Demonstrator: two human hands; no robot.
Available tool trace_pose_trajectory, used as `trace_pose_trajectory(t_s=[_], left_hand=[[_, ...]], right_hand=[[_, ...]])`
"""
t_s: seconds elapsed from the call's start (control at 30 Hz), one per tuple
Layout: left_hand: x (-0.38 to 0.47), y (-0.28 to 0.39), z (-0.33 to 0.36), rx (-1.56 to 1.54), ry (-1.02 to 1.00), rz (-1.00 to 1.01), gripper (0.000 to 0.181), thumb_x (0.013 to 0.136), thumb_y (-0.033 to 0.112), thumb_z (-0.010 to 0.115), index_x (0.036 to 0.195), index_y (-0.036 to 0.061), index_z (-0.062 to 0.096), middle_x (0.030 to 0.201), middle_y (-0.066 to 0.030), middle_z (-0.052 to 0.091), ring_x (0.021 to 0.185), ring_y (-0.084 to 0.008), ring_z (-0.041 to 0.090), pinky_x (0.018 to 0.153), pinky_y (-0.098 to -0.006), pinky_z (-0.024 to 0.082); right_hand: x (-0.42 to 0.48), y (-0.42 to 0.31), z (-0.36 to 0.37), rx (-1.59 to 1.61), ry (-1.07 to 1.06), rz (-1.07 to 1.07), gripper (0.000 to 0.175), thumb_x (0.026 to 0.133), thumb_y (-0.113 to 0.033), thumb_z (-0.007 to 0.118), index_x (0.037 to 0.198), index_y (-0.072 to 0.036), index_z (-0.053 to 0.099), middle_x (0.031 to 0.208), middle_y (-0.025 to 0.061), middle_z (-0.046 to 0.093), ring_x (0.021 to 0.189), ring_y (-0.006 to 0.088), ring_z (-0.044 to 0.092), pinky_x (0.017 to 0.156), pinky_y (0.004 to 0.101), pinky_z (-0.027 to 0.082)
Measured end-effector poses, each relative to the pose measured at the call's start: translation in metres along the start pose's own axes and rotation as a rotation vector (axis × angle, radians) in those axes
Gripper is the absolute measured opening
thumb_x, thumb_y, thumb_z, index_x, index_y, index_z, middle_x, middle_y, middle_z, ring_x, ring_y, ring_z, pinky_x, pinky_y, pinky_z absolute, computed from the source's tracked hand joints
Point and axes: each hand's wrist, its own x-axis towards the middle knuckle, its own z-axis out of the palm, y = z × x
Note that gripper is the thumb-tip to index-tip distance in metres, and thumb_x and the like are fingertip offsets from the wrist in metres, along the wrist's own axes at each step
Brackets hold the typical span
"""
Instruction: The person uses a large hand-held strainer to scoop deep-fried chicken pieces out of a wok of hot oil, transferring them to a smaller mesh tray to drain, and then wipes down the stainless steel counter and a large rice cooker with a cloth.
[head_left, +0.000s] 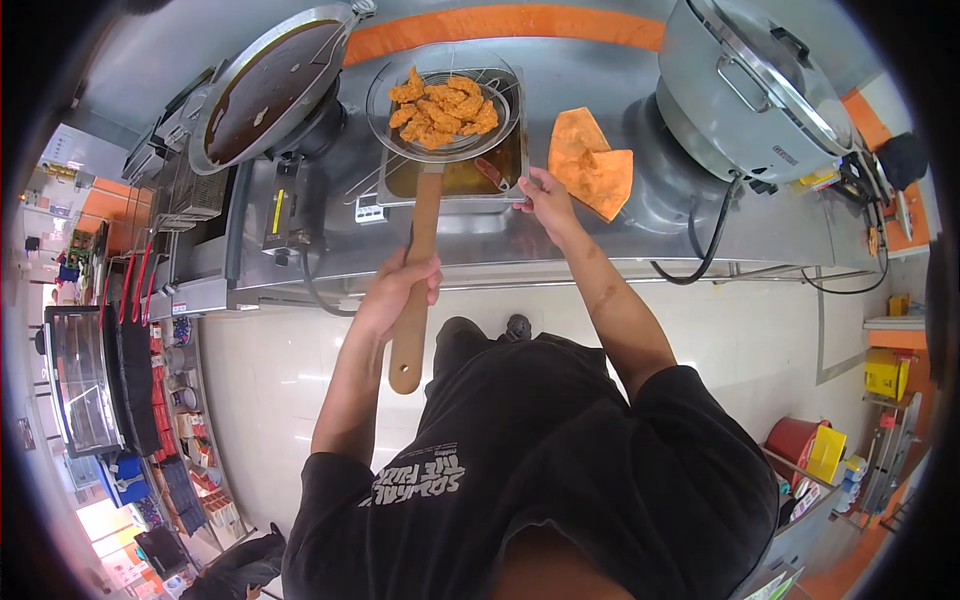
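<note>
My left hand (403, 289) is closed around the wooden handle (427, 225) of a wire strainer (380, 112). Several pieces of orange-brown fried chicken (442, 111) lie in the strainer, over a rectangular metal pan (390, 196). Brownish liquid and a red-handled utensil (491, 172) show in the pan. At the pan's near right corner, my right hand (547, 201) has its thumb and fingers on the rim. To the right of the pan, an orange folded cloth (589, 165) lies on the steel counter.
A large wok (274, 94) of dark liquid stands on a burner at the back left. At the right is a big lidded metal cooker (739, 97) with a black hose (716, 232). Wire fryer baskets (202, 184) hang at the left. Another person (240, 566) is at the lower left.
</note>
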Motion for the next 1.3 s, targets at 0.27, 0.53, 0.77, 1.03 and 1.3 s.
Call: trace_pose_trajectory(t_s=[0.27, 0.53, 0.77, 1.03, 1.3], left_hand=[[0.023, -0.031, -0.005, 0.008, -0.007, -0.015, 0.029, 0.087, 0.018, 0.058, 0.109, 0.0024, 0.048, 0.071, -0.0024, 0.052, 0.059, -0.0123, 0.052, 0.053, -0.0223, 0.039], [0.021, -0.057, -0.002, -0.076, 0.01, -0.098, 0.045, 0.091, 0.046, 0.043, 0.111, 0.0062, 0.051, 0.085, -0.0053, 0.059, 0.08, -0.0179, 0.058, 0.071, -0.0301, 0.043], [0.04, -0.164, -0.096, -0.443, -0.172, -0.187, 0.023, 0.089, 0.029, 0.048, 0.092, 0.0079, 0.057, 0.086, -0.0036, 0.06, 0.081, -0.0163, 0.059, 0.066, -0.0284, 0.045], [0.001, -0.3, -0.14, 1.427, -0.239, 0.153, 0.023, 0.083, 0.026, 0.062, 0.088, 0.0043, 0.062, 0.079, -0.0044, 0.065, 0.071, -0.0165, 0.061, 0.062, -0.0296, 0.048], [-0.128, -0.38, -0.132, 1.483, -0.331, -0.398, 0.026, 0.087, 0.025, 0.054, 0.076, 0.0045, 0.065, 0.071, -0.0078, 0.065, 0.065, -0.0183, 0.061, 0.057, -0.0292, 0.049]], right_hand=[[-0.009, -0.014, 0.002, 0.106, 0.019, 0.126, 0.039, 0.088, -0.023, 0.059, 0.117, 0.001, 0.049, 0.087, 0.0066, 0.059, 0.061, 0.0127, 0.059, 0.052, 0.0236, 0.048], [-0.109, 0.028, -0.074, -0.112, -0.103, -0.048, 0.021, 0.086, -0.021, 0.059, 0.09, 0.0, 0.056, 0.071, 0.0077, 0.062, 0.051, 0.0127, 0.057, 0.046, 0.0263, 0.046], [-0.29, 0.256, -0.203, -0.773, 0.426, 0.347, 0.021, 0.077, -0.022, 0.06, 0.078, -0.001, 0.062, 0.083, 0.0169, 0.063, 0.082, 0.0334, 0.061, 0.073, 0.0437, 0.049], [-0.583, 0.406, -0.232, -0.791, 0.184, 1.168, 0.03, 0.07, -0.029, 0.067, 0.088, -0.006, 0.069, 0.098, 0.0152, 0.065, 0.092, 0.0309, 0.062, 0.079, 0.0391, 0.05], [-0.6, 0.463, -0.261, -0.457, -0.007, 1.107, 0.028, 0.076, -0.03, 0.064, 0.083, -0.004, 0.068, 0.078, 0.0083, 0.069, 0.068, 0.0217, 0.067, 0.064, 0.0338, 0.054]])
